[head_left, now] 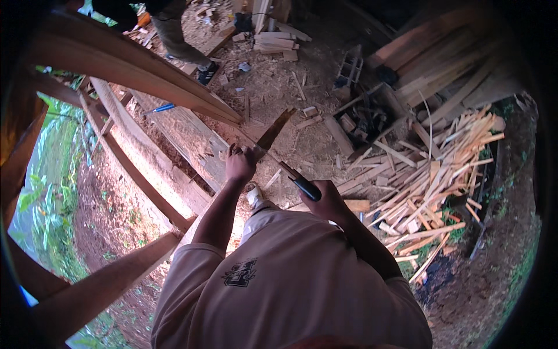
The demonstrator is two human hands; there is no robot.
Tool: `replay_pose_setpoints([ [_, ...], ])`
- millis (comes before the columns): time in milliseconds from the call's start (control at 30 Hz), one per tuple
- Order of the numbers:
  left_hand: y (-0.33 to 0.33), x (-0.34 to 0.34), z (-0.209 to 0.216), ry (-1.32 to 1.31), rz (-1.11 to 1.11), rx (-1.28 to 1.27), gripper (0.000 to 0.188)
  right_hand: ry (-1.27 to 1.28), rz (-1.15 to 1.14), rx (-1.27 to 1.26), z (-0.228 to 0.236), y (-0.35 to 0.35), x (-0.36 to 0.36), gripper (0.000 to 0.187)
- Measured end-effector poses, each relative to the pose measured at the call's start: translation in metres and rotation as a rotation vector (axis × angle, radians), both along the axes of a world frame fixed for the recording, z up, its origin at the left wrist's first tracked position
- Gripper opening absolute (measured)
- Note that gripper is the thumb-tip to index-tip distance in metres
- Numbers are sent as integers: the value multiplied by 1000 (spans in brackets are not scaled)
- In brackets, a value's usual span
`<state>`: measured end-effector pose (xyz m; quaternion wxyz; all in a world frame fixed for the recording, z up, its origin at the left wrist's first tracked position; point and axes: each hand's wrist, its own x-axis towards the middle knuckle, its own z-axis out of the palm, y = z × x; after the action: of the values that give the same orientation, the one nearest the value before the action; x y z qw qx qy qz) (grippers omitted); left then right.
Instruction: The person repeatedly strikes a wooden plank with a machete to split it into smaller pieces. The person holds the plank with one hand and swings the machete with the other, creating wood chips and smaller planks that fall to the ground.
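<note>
The right hand (331, 200) has a closed grip around the dark handle of a handsaw (279, 154), its blade across the plank (192, 136). The left hand (240, 164) presses the plank beside the blade. The cut looks barely begun; the plank remains whole.
</note>
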<state>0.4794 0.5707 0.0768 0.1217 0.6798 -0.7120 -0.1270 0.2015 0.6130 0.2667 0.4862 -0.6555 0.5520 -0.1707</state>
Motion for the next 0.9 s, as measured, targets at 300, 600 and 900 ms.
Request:
replay_pose_setpoints([
  [300, 3, -5, 3, -22, 33, 17, 20, 50, 45, -93, -18, 20, -20, 31],
  [600, 4, -6, 7, 0, 30, 45, 25, 159, 122, 57, 71, 28, -61, 29],
  [900, 2, -6, 1, 11, 21, 12, 24, 55, 51, -76, -43, -34, 36, 29],
])
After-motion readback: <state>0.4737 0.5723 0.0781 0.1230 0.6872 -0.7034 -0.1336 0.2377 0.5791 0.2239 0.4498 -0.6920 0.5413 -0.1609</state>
